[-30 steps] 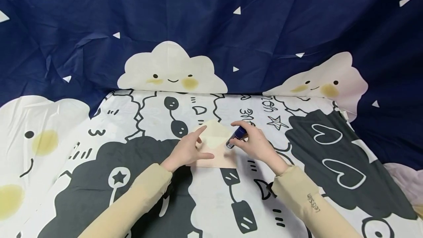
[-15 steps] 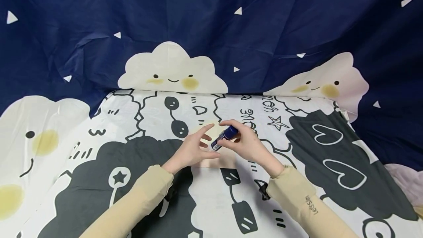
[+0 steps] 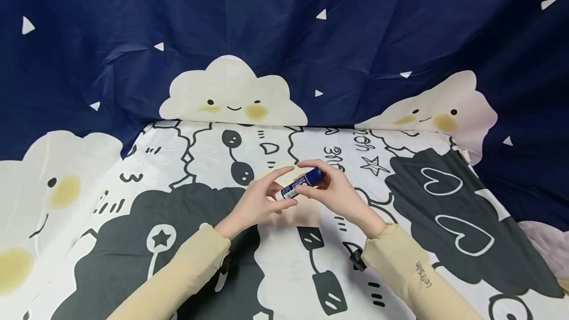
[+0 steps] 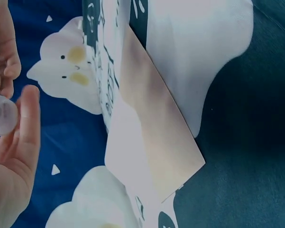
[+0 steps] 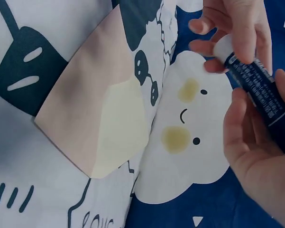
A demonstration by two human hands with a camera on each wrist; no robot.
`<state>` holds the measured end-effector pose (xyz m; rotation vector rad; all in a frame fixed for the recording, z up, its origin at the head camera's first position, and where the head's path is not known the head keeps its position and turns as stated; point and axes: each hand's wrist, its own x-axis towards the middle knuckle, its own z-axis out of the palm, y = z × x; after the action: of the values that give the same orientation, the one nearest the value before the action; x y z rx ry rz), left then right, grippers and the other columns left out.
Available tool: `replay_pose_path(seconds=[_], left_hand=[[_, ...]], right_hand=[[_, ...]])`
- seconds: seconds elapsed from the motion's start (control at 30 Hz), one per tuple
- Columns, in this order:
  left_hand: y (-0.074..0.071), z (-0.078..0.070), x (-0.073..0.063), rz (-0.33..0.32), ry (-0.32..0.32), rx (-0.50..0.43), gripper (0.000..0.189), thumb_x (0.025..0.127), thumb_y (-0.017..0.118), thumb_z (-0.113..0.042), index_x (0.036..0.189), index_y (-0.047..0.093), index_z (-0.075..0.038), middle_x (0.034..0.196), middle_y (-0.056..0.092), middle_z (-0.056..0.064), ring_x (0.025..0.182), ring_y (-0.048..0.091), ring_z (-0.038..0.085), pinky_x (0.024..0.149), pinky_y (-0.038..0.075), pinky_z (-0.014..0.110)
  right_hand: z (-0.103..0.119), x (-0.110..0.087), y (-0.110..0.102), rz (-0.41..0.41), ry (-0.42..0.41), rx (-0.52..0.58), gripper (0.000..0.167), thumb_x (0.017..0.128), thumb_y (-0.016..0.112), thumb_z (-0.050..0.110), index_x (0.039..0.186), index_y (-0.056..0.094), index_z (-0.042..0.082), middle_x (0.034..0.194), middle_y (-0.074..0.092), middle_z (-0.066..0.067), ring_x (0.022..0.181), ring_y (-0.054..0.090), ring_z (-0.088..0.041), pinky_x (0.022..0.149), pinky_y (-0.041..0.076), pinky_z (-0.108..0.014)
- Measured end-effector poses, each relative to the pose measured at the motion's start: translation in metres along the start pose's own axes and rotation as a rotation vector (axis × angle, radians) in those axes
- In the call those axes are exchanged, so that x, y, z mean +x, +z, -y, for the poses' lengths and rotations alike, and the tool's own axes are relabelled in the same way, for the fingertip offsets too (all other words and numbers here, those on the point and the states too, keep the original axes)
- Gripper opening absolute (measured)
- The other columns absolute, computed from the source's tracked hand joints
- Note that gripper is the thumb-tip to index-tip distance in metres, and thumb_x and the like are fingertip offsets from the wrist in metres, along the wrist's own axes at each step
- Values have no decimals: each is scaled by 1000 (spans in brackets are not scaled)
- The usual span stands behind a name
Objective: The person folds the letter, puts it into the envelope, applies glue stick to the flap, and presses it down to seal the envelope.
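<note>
My right hand [image 3: 340, 196] grips a glue stick [image 3: 299, 185], a dark blue tube with printed text and a white end, slanting down to the left. My left hand [image 3: 255, 204] reaches about the white end with thumb and index finger spread on either side. In the right wrist view its thumb overlaps the tube [image 5: 258, 85] and its other fingers lie beyond the white end. Below both hands a pale pink sheet [image 3: 304, 215] lies flat, partly hidden. The left wrist view shows the round end [image 4: 4, 115] of the stick; the right wrist view shows the sheet's cream part [image 5: 121, 128].
Beneath the sheet a white cloth [image 3: 280, 280] with black cartoon drawings covers the work surface. Behind it hangs a navy curtain [image 3: 178, 9] printed with clouds and triangles.
My right hand has moved left with the glue stick, bringing its white end between the fingers of my left hand. The stick now lies closer to level. My left hand has shifted slightly right.
</note>
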<state>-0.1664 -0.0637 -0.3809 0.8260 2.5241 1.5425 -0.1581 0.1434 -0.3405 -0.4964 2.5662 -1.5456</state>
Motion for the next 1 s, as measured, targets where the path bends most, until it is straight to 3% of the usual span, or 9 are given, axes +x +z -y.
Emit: replay_pose_path(seconds=[0.2, 0.33, 0.43, 0.67, 0.9, 1.0], left_hand=[[-4, 3, -2, 41, -9, -100, 48, 86, 73, -19, 132, 59, -15, 79, 67, 14, 60, 68, 24, 57, 58, 29], [-6, 6, -3, 65, -25, -106, 43, 86, 72, -20, 129, 62, -16, 78, 68, 14, 59, 67, 21, 57, 58, 28], [-8, 8, -5, 88, -17, -103, 43, 86, 72, -19, 128, 63, -17, 79, 69, 12, 58, 66, 18, 56, 58, 31], [-14, 8, -8, 184, -23, -142, 43, 87, 72, -18, 129, 62, -17, 93, 68, 11, 72, 68, 38, 60, 57, 45], [-17, 8, -8, 234, -44, -129, 42, 87, 71, -20, 128, 63, -17, 93, 69, 14, 65, 70, 20, 58, 58, 33], [-18, 8, -7, 256, -65, -124, 42, 88, 70, -19, 129, 62, -16, 94, 70, 18, 64, 70, 18, 58, 58, 33]], right_hand=[[-7, 0, -5, 24, 47, 104, 48, 85, 73, 20, 129, 55, 14, 94, 64, -9, 79, 65, -17, 73, 55, -29], [-10, -3, -11, 38, 82, 131, 46, 85, 74, 20, 127, 56, 14, 101, 67, -8, 86, 68, -13, 77, 55, -29], [-14, -4, -14, 63, 71, 121, 45, 84, 74, 20, 125, 57, 12, 101, 68, -10, 87, 68, -11, 79, 55, -28], [-17, -6, -17, 106, 3, 19, 37, 81, 77, 19, 114, 65, 6, 95, 70, -10, 82, 68, -11, 76, 55, -24], [-19, -6, -16, 104, -33, -4, 32, 79, 78, 15, 107, 68, 4, 90, 71, -11, 77, 67, -10, 73, 56, -25], [-21, -6, -15, 97, -21, -11, 31, 78, 79, 16, 106, 69, 5, 89, 72, -11, 75, 67, -10, 71, 55, -25]])
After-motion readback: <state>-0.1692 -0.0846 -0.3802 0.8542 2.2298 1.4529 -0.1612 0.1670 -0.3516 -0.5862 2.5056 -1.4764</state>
